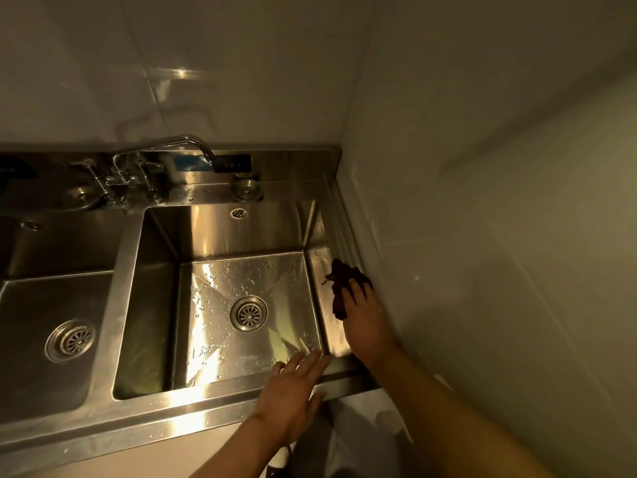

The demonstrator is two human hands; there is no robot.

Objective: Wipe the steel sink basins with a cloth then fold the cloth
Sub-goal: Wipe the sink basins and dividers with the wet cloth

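Right hand [365,315] presses dark cloth [344,284] against right basin [165,305] side wall, fingers flat, to wipe it. Left hand [293,391] fingers spread, bracing on front rim.

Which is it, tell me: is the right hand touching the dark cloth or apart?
Touching. The head view shows the right hand with fingers laid on the dark cloth, pressing it on the right basin wall.

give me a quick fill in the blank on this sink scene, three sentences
1. The right hand presses a dark ____ against the right basin's right wall.
2. The left hand rests with straight fingers on the basin's ____ rim.
3. Water droplets lie around the ____ in the basin floor.

Missing words: cloth; front; drain
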